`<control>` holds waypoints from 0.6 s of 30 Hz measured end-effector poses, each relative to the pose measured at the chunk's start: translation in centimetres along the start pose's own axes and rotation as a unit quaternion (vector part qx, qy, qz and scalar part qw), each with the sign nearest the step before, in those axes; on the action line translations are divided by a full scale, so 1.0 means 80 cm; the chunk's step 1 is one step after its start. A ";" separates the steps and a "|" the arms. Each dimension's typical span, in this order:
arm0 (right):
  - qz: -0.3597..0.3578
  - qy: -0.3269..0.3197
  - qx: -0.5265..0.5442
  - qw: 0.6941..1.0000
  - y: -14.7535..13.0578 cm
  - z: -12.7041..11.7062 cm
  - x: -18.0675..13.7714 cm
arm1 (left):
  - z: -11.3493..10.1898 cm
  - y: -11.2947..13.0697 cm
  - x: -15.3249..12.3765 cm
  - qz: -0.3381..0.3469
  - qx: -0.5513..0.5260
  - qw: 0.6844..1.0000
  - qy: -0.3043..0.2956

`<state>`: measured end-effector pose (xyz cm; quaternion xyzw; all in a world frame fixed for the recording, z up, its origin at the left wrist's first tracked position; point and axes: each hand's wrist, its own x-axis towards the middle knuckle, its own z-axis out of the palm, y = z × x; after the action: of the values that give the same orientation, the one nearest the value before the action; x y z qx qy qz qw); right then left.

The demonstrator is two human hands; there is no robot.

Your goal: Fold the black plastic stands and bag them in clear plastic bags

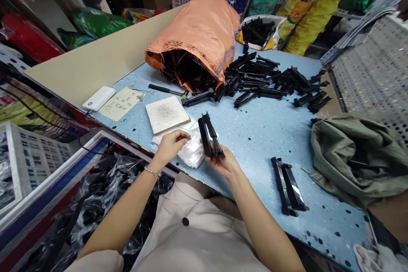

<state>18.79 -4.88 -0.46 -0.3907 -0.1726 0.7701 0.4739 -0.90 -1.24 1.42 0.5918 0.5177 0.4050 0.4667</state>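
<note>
My right hand (225, 162) grips a pair of long black plastic parts (209, 134), holding them upright and tilted over the table's near edge. Thumb and fingers of my left hand (174, 142) are pinched together at the left side of a pile of clear plastic bags (191, 153); whether a bag edge is between them I cannot make out. Behind the bags lies a white square board (167, 114) with a dark speckled patch. Another pair of black parts (288, 187) rests on the blue table (248, 144) to the right.
An orange woven sack (197, 29) spills many black parts (255, 76) across the table's back. A black-handled tool (165, 89), a note (123, 103) and a white device (99, 98) lie left. A green cloth sack (357, 153) stands right. Below left, a bin holds bagged parts (105, 195).
</note>
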 end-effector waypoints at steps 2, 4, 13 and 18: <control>0.009 -0.025 0.004 1.000 0.005 0.007 0.002 | 0.013 -0.002 0.000 -0.019 -0.053 0.998 0.020; 0.003 -0.030 0.011 0.999 0.009 0.012 0.006 | 0.022 -0.004 0.001 -0.030 -0.095 0.994 0.037; -0.005 -0.023 0.038 0.999 0.005 0.006 0.011 | 0.014 -0.002 -0.004 -0.034 -0.124 0.990 0.064; 0.027 -0.069 0.016 0.997 0.004 0.017 0.009 | 0.025 -0.006 -0.011 0.025 0.006 0.998 0.066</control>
<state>17.40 -4.30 -0.12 -0.3341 -0.1820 0.8101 0.4460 0.81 -2.34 0.49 0.5794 0.5348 0.4512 0.4180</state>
